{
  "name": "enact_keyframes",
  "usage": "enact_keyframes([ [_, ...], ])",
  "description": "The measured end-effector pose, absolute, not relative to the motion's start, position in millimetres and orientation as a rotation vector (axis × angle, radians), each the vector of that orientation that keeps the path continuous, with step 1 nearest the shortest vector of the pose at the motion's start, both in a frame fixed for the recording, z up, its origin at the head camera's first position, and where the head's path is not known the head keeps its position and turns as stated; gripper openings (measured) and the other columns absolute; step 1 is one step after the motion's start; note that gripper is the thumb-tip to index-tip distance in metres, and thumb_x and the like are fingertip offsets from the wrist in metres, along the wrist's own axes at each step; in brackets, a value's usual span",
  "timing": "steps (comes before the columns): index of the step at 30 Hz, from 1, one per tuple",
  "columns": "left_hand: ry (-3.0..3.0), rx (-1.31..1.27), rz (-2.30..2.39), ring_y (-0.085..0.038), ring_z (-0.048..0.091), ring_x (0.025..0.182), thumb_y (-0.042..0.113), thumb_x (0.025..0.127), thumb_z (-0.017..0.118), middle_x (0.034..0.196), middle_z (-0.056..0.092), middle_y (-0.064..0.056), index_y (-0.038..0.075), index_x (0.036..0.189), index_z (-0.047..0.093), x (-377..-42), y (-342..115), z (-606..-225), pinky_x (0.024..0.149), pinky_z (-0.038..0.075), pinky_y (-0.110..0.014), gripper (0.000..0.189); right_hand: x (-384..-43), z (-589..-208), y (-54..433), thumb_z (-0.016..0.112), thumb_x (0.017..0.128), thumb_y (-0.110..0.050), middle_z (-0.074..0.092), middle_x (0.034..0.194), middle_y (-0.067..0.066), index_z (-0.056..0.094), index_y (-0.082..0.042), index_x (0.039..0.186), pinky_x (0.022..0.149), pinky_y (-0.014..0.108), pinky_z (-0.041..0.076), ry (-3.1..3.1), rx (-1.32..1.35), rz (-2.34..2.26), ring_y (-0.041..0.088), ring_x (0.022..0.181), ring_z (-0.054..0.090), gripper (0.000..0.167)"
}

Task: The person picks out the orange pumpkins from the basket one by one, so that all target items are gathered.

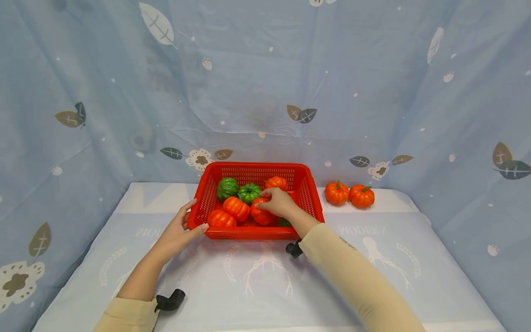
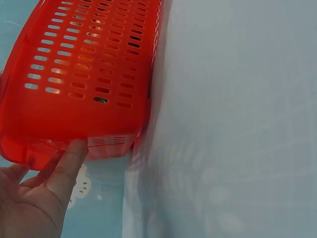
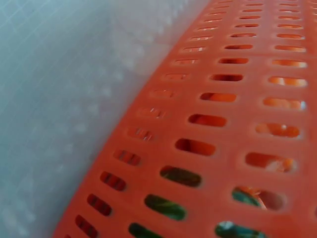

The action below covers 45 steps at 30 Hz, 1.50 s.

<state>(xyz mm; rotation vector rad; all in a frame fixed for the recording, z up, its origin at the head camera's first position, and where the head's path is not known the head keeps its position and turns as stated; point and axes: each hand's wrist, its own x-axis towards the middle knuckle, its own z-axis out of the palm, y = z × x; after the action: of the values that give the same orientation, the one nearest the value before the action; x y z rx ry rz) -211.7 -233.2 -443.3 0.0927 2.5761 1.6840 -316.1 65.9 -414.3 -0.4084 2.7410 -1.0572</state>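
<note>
A red plastic basket (image 1: 253,234) with slotted walls stands on the table. In it lie several small orange pumpkins (image 1: 236,209) and green ones (image 1: 227,188). My left hand (image 1: 176,236) holds the basket's front left corner, thumb on the front rim and fingers along the left side. The left wrist view shows that hand (image 2: 37,203) at the rim of the basket (image 2: 74,116). Reaching in over the front wall, my right hand (image 1: 281,203) grips an orange pumpkin (image 1: 262,216) with thumb and fingers. The right wrist view is filled by the slotted wall (image 3: 198,134), hiding that hand.
Two more orange pumpkins (image 1: 337,193) sit side by side on the table, right of the basket. A pale printed cloth (image 1: 265,286) covers the table. Behind and at both sides hangs a blue patterned curtain (image 1: 249,83). Black wrist cameras (image 1: 171,300) are strapped at both sleeves.
</note>
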Motion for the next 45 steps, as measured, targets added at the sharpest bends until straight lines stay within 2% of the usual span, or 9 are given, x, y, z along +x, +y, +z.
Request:
enact_keyframes([
  [6, 2.572, 0.087, 1.684, -0.044, 0.044, 0.135, 0.031, 0.092, 0.073, 0.154, 0.034, -0.026, 0.017, 0.162, 0.009, -211.8, -232.9, -442.7, 0.101, 0.048, -0.050, 0.096, -314.8, -408.9, 72.0, 0.078, 0.088, -0.031, 0.066, 0.123, 0.011, 0.068, -0.010, 0.126, 0.094, 0.042, 0.054, 2.716, -0.413, -1.011, 0.027, 0.111, 0.062, 0.045],
  [14, 2.554, 0.113, 1.714, -0.043, 0.045, 0.135, 0.029, 0.092, 0.073, 0.154, 0.034, -0.026, 0.016, 0.162, 0.009, -209.8, -233.3, -441.1, 0.102, 0.048, -0.048, 0.095, -312.5, -396.3, 82.7, 0.081, 0.084, -0.028, 0.065, 0.127, 0.012, 0.064, -0.003, 0.130, 0.099, 0.041, 0.051, 2.642, -0.440, -0.963, 0.025, 0.113, 0.060, 0.055],
  [19, 2.555, 0.115, 1.713, -0.043, 0.045, 0.135, 0.029, 0.092, 0.073, 0.153, 0.034, -0.026, 0.016, 0.162, 0.010, -209.7, -233.2, -441.3, 0.102, 0.049, -0.048, 0.095, -312.7, -396.2, 87.0, 0.084, 0.081, -0.025, 0.065, 0.125, 0.009, 0.064, -0.003, 0.127, 0.094, 0.036, 0.053, 2.598, -0.464, -0.975, 0.021, 0.105, 0.059, 0.054],
  [23, 2.557, 0.108, 1.705, -0.043, 0.045, 0.135, 0.029, 0.092, 0.073, 0.154, 0.034, -0.026, 0.016, 0.162, 0.009, -209.9, -232.9, -442.5, 0.102, 0.048, -0.048, 0.096, -312.2, -396.8, 88.6, 0.085, 0.080, -0.026, 0.065, 0.121, 0.007, 0.065, -0.004, 0.125, 0.095, 0.036, 0.052, 2.603, -0.486, -0.967, 0.021, 0.104, 0.059, 0.054],
  [32, 2.551, 0.108, 1.708, -0.044, 0.044, 0.136, 0.029, 0.092, 0.073, 0.154, 0.033, -0.026, 0.015, 0.162, 0.009, -209.4, -232.4, -443.1, 0.101, 0.049, -0.048, 0.096, -306.5, -387.7, 99.1, 0.086, 0.079, -0.030, 0.062, 0.130, 0.006, 0.064, -0.009, 0.127, 0.101, 0.040, 0.050, 2.620, -0.489, -1.046, 0.023, 0.119, 0.057, 0.057],
  [40, 2.560, 0.108, 1.707, -0.043, 0.045, 0.135, 0.030, 0.092, 0.074, 0.154, 0.035, -0.026, 0.016, 0.162, 0.010, -208.8, -232.6, -442.9, 0.101, 0.049, -0.047, 0.095, -295.1, -366.8, 117.9, 0.084, 0.080, -0.037, 0.059, 0.137, 0.005, 0.059, -0.012, 0.135, 0.103, 0.044, 0.048, 2.639, -0.515, -1.124, 0.026, 0.127, 0.053, 0.065],
  [45, 2.569, 0.112, 1.701, -0.043, 0.045, 0.135, 0.031, 0.092, 0.073, 0.153, 0.035, -0.026, 0.016, 0.162, 0.010, -209.6, -233.5, -442.4, 0.101, 0.049, -0.048, 0.095, -283.1, -353.9, 131.4, 0.083, 0.082, -0.037, 0.056, 0.140, 0.005, 0.059, -0.015, 0.138, 0.106, 0.046, 0.046, 2.616, -0.495, -1.268, 0.025, 0.129, 0.051, 0.065],
])
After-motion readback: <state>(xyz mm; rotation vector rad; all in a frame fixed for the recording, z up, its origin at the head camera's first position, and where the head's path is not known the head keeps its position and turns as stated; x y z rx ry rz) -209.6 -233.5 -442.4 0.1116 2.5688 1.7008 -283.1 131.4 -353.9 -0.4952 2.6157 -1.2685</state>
